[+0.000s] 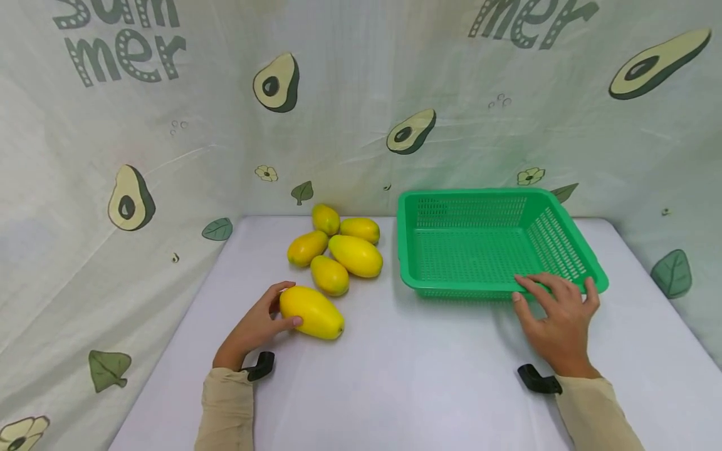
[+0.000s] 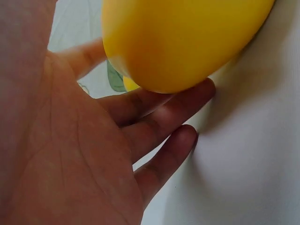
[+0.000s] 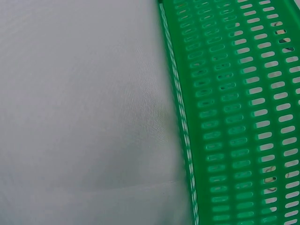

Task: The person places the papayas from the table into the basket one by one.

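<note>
- Five yellow fruits (image 1: 345,252) bunch on the white table (image 1: 417,376), partly covering one another.
- Left hand (image 1: 254,327) holds a yellow papaya-like fruit (image 1: 314,316) just beside them, thumb and fingers around one end; its top is cut off in the left wrist view.
- Green basket (image 1: 462,286): slotted floor visible; right hand (image 1: 561,319) hides part of its rim, fingers spread; whether they grip, I cannot tell.
</note>
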### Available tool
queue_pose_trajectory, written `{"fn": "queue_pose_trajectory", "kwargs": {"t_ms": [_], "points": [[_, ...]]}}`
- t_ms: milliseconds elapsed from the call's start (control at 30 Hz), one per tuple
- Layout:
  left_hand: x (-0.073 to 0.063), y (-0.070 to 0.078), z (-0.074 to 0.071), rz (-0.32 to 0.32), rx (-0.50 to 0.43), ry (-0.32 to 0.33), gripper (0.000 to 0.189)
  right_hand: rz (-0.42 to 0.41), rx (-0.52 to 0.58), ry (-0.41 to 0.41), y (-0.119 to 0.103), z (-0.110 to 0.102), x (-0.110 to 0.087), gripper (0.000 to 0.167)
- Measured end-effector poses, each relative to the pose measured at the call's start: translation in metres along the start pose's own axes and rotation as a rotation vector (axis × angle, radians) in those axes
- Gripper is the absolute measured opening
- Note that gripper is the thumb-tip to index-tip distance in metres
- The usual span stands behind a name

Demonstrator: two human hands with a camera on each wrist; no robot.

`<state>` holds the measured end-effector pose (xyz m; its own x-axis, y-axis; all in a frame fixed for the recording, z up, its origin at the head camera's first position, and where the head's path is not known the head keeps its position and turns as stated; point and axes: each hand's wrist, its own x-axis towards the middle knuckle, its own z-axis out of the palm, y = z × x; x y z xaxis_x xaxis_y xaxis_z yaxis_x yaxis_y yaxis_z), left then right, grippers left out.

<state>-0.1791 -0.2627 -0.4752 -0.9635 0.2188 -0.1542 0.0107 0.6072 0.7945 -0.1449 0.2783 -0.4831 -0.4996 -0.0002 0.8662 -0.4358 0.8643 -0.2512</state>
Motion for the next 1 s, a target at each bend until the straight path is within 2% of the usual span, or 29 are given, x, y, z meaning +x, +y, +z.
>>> {"fn": "queue_pose_trajectory", "kwargs": {"t_ms": [200,433,600,767,1000], "points": [[-0.001,0.002,0.002,-0.025,-0.014,-0.011,0.086,-0.007,0.0,0.019,0.003,-0.001,0.002,0.04],[0.004,0.005,0.002,0.039,0.033,0.003,0.094,0.012,-0.001,0.004,0.001,0.001,0.0,0.041],[0.002,0.002,0.005,0.034,0.077,0.01,0.095,0.012,0.005,-0.009,-0.001,0.003,0.001,0.04],[0.005,0.005,0.009,0.045,0.024,0.05,0.094,0.006,-0.006,-0.002,-0.002,0.001,0.002,0.038],[0.009,0.012,0.01,0.078,-0.07,0.071,0.091,0.02,-0.005,-0.006,-0.003,-0.001,0.002,0.038]]}}
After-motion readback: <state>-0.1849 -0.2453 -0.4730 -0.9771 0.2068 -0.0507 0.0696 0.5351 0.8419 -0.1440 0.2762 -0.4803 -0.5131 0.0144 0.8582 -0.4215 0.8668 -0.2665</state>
